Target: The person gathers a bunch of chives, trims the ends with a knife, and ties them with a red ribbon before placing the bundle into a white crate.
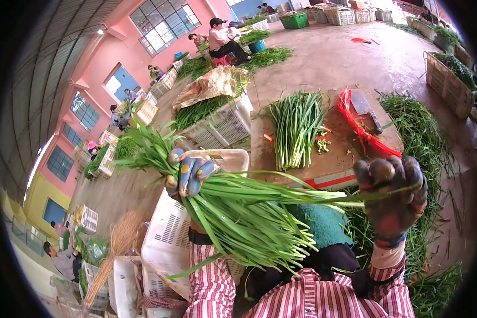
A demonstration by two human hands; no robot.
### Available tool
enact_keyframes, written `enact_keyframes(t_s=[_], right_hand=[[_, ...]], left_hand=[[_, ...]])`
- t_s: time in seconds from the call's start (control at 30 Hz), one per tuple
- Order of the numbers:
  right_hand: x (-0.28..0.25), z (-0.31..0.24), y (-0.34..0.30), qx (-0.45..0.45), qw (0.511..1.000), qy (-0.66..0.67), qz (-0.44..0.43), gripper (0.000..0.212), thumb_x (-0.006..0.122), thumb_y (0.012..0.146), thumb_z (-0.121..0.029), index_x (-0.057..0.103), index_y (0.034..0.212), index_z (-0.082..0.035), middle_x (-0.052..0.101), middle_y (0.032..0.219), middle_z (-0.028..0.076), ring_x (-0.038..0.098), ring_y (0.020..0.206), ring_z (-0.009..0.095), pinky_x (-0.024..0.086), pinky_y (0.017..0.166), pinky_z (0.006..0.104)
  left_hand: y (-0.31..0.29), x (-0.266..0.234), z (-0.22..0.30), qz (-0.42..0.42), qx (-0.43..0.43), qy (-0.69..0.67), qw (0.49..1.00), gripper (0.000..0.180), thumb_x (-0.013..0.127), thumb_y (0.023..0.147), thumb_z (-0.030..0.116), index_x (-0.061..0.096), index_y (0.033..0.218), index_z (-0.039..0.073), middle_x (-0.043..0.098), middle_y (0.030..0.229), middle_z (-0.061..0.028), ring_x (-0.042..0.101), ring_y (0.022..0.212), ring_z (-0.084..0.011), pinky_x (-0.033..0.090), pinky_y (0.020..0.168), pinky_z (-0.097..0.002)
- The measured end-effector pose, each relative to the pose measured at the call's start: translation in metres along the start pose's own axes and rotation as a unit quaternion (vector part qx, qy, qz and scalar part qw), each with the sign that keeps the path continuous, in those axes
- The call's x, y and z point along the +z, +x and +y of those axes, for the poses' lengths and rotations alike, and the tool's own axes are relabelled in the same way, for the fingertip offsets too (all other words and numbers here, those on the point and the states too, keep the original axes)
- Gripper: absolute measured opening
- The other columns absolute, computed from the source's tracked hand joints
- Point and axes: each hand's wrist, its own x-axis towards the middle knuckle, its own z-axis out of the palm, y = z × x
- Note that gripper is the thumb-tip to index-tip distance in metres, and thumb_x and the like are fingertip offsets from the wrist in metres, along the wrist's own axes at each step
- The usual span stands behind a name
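Observation:
My left hand [190,172], in a grey-blue glove with yellow patches, is closed around a large bunch of garlic chives [249,212]. Their pale stem ends fan out toward the lower right. A few long chives reach across to my right hand [391,193], in a dark, soiled glove. Its fingers are curled, and a thin green leaf runs over the palm; how firmly it is gripped is hard to see. Just beyond, a neat pile of chives [298,130] lies on a wooden board [334,164], beside red plastic strips [358,124] and a cleaver [363,103].
A white plastic crate [164,233] stands at my left. Loose greens [421,143] heap up along the board's right side. Farther off are a covered crate of chives [217,124], a straw broom [111,249], a green basket [294,21] and several people at work.

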Motion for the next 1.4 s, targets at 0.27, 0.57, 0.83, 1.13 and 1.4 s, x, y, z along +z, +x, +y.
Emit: enact_keyframes(t_s=[0.27, 0.57, 0.83, 1.13, 1.4], right_hand=[[-0.014, 0.023, -0.041, 0.216, 0.809, -0.185, -0.514, 0.038, 0.063, 0.080, -0.017, 0.053, 0.109, 0.005, 0.056, 0.110, 0.020, 0.054, 0.097, 0.037, 0.046, 0.078, 0.0418], [-0.047, 0.029, -0.009, -0.004, 0.716, -0.639, -0.283, 0.028, 0.061, 0.079, -0.025, 0.058, 0.102, -0.009, 0.059, 0.095, 0.012, 0.057, 0.084, 0.029, 0.046, 0.073, 0.0371], [-0.042, 0.057, -0.015, 0.019, 0.643, -0.700, -0.310, 0.022, 0.069, 0.067, -0.020, 0.061, 0.087, -0.017, 0.057, 0.076, 0.000, 0.054, 0.071, 0.023, 0.039, 0.062, 0.0361], [-0.107, -0.045, -0.048, 0.044, 0.557, -0.813, -0.163, 0.016, 0.072, 0.061, -0.016, 0.063, 0.072, -0.011, 0.055, 0.064, 0.004, 0.052, 0.060, 0.024, 0.039, 0.058, 0.0343], [-0.160, -0.206, -0.173, 0.398, 0.241, -0.885, 0.009, 0.018, 0.072, 0.061, -0.020, 0.063, 0.070, -0.007, 0.053, 0.059, 0.010, 0.052, 0.058, 0.031, 0.040, 0.053, 0.0402]], left_hand=[[0.008, 0.009, -0.006, -0.063, -0.031, -0.005, 0.997, 0.018, 0.056, 0.077, 0.008, 0.054, 0.095, 0.005, 0.059, 0.053, -0.0016, 0.053, 0.043, -0.0082, 0.045, 0.057, -0.0185], [0.018, 0.038, -0.020, -0.144, -0.099, -0.084, 0.981, 0.011, 0.055, 0.082, 0.013, 0.058, 0.087, 0.005, 0.058, 0.055, -0.0083, 0.057, 0.046, -0.0131, 0.053, 0.050, -0.0272], [0.019, 0.049, -0.031, -0.124, -0.123, -0.102, 0.979, 0.007, 0.053, 0.077, 0.004, 0.057, 0.082, 0.004, 0.054, 0.050, -0.0069, 0.053, 0.042, -0.0123, 0.050, 0.047, -0.0241], [0.014, 0.023, -0.013, -0.048, 0.031, -0.034, 0.998, 0.015, 0.054, 0.079, 0.006, 0.055, 0.094, 0.002, 0.057, 0.054, -0.0046, 0.054, 0.044, -0.0115, 0.048, 0.054, -0.0227], [0.021, 0.039, 0.000, 0.024, 0.019, -0.018, 0.999, 0.018, 0.059, 0.076, 0.004, 0.055, 0.093, 0.002, 0.055, 0.055, -0.0034, 0.053, 0.047, -0.0119, 0.048, 0.056, -0.0247]])
